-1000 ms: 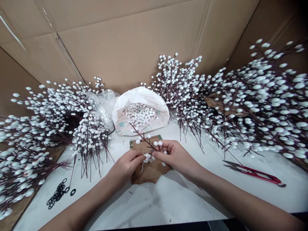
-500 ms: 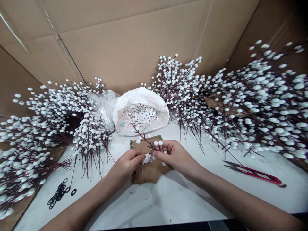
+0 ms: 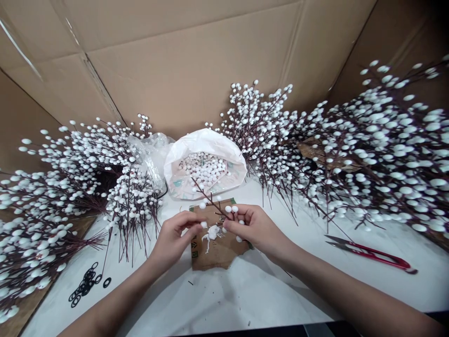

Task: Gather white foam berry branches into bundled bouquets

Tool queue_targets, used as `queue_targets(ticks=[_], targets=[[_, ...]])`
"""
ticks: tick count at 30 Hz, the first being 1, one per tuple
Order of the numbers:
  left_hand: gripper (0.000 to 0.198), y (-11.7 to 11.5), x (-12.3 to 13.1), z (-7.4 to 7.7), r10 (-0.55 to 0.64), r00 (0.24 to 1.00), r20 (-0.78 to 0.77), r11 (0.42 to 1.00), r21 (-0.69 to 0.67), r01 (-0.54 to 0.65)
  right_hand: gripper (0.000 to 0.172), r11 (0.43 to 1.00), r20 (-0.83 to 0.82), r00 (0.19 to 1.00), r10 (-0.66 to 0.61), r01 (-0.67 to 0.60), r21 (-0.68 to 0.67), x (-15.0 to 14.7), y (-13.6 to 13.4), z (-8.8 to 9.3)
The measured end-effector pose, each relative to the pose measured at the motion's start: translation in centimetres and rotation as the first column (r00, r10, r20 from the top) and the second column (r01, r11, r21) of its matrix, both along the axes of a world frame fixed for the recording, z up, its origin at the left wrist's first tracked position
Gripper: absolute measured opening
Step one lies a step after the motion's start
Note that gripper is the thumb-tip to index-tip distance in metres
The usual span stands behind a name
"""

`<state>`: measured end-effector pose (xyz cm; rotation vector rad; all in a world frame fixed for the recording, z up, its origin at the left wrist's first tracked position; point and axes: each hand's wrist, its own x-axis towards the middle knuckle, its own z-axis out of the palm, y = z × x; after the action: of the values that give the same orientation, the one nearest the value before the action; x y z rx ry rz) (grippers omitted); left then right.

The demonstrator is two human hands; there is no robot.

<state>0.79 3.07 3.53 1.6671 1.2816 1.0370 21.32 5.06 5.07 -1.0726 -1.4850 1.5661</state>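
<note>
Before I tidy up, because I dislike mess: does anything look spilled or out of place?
A white glob with a stringy trail sits on the cardboard piece, perhaps spilled glue; small dark scraps litter the tabletop.

We see matt, smooth, plastic- or foam-like white berries (image 3: 228, 208) on the sprig's dk brown stem (image 3: 212, 201), which looks paper- or tape-wrapped w/ a dull finish. The white blob (image 3: 213, 232) looks soft & lumpy, w/ stringy ends; mat'l unclear to us. Under it we've a cardboard pad (image 3: 217, 256), matt brown w/ printed ink & a ragged edge. White bag (image 3: 206, 138): thin plastic film, creased, slight sheen. Clear bag (image 3: 152, 152): crinkly & glossy. Snips: grey metal blades (image 3: 339, 244), shiny red handles (image 3: 382, 255). Black rings (image 3: 85, 284): rubbery, smooth. Tabletop (image 3: 206, 306): smooth white, scuffed. Backdrop (image 3: 189, 70): matt corrugated cardboard.
</note>
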Motion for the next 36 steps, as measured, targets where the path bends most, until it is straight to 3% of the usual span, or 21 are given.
queue_targets(ticks=[3, 7, 16, 36], targets=[[0.021, 0.0, 0.2, -0.1, 0.139, 0.928, 0.345, 0.961, -0.274, -0.042, 0.022, 1.0, -0.021, 1.0, -0.002, 0.001, -0.032, -0.2, -0.2, 0.0], [0.02, -0.4, 0.6, -0.4, 0.211, 0.816, 0.538, 0.918, -0.395, 0.023, 0.022, 0.998, -0.051, 0.999, 0.01, -0.014, -0.068, -0.3, -0.5, 0.1], [0.021, -1.1, 1.2, 0.3, 0.173, 0.868, 0.466, 0.919, -0.393, 0.027, 0.025, 0.996, -0.06, 0.997, 0.051, -0.055, -0.072, -0.7, -0.8, 0.3], [0.016, -1.3, 1.2, 0.3, 0.121, 0.881, 0.457, 0.916, -0.394, 0.079, 0.023, 0.994, -0.049, 0.996, 0.068, -0.072, -0.086, -0.9, -0.9, 0.1]])
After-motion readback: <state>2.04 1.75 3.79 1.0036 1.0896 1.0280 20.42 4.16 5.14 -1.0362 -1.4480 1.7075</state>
